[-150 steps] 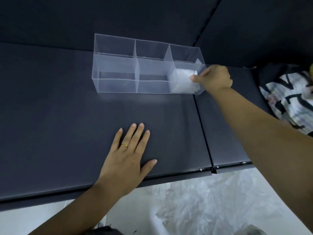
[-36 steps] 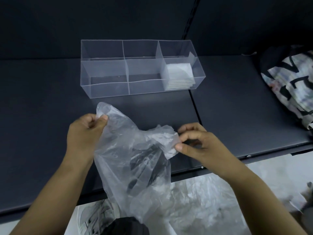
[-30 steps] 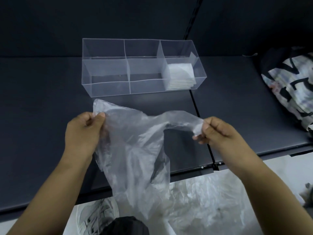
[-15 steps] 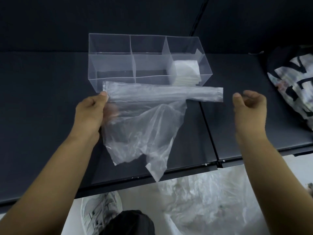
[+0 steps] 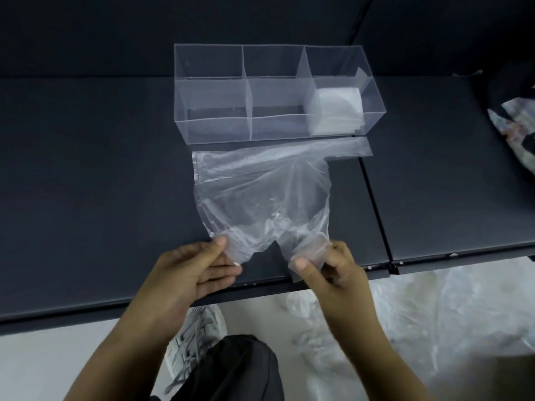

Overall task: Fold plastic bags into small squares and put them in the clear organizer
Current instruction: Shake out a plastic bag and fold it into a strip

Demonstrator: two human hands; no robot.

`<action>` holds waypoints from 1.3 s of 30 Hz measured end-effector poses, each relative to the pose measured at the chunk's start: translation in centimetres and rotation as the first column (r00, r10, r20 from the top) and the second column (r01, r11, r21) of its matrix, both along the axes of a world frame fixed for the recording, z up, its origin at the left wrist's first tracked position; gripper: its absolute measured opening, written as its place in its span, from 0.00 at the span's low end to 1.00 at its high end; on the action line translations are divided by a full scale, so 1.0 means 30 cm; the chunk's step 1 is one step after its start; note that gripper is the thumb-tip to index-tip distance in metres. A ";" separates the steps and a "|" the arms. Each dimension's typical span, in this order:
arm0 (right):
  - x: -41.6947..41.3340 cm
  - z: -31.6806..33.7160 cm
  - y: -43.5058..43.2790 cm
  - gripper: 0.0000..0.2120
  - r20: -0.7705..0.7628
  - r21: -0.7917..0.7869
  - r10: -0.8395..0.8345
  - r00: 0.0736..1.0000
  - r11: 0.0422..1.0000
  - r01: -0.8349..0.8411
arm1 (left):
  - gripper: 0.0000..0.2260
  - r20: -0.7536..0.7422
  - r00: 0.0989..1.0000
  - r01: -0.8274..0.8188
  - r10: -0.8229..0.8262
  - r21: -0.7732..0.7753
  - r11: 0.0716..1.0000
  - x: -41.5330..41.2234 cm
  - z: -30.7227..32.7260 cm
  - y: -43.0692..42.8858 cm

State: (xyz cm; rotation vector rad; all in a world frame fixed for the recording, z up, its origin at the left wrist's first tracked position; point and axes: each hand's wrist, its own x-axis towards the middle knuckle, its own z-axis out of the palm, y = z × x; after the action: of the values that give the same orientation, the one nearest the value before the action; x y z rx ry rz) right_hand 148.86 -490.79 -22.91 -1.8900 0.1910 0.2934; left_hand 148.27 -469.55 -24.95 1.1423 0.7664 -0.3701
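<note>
Nearest, below the table edge, lie crumpled translucent bags (image 5: pixel 419 322) on the pale floor beside a grey laced sneaker (image 5: pixel 197 334). Above them the left hand (image 5: pixel 191 273) and right hand (image 5: pixel 330 270) each pinch a near corner of a thin, wrinkled clear plastic bag (image 5: pixel 260 192), spread flat on the matte dark table (image 5: pixel 86 183). Its far edge lies just before the rigid clear organizer (image 5: pixel 275 91); folded white squares (image 5: pixel 335 111) fill that box's right compartment.
</note>
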 end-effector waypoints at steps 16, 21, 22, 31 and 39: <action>0.204 0.060 -0.460 0.15 -0.213 0.135 0.372 0.903 0.927 -0.350 | 0.08 0.095 0.995 -0.041 0.019 0.238 0.970 0.079 -0.052 0.135; 0.189 0.061 -0.501 0.06 -0.206 0.205 0.416 0.886 0.904 -0.376 | 0.06 0.110 0.994 -0.016 -0.020 0.315 0.949 0.071 -0.071 0.171; 0.186 0.064 -0.507 0.04 -0.217 0.196 0.427 0.878 0.900 -0.389 | 0.07 0.112 0.993 -0.008 -0.030 0.324 0.946 0.070 -0.073 0.175; 0.149 -0.030 -0.343 0.11 0.082 -0.187 -0.359 0.930 0.911 0.369 | 0.14 0.059 0.981 0.140 -0.184 0.443 0.886 0.057 -0.085 0.178; 0.162 -0.059 -0.322 0.08 -0.138 0.165 -0.501 0.855 0.839 0.518 | 0.12 0.072 0.976 0.136 -0.203 0.527 0.839 0.002 -0.091 0.131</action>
State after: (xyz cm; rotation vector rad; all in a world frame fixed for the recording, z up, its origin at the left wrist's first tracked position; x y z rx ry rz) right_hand 153.72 -500.45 -24.67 -1.5592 0.6925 0.0268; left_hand 148.35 -465.63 -27.67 1.7393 0.6713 -0.2378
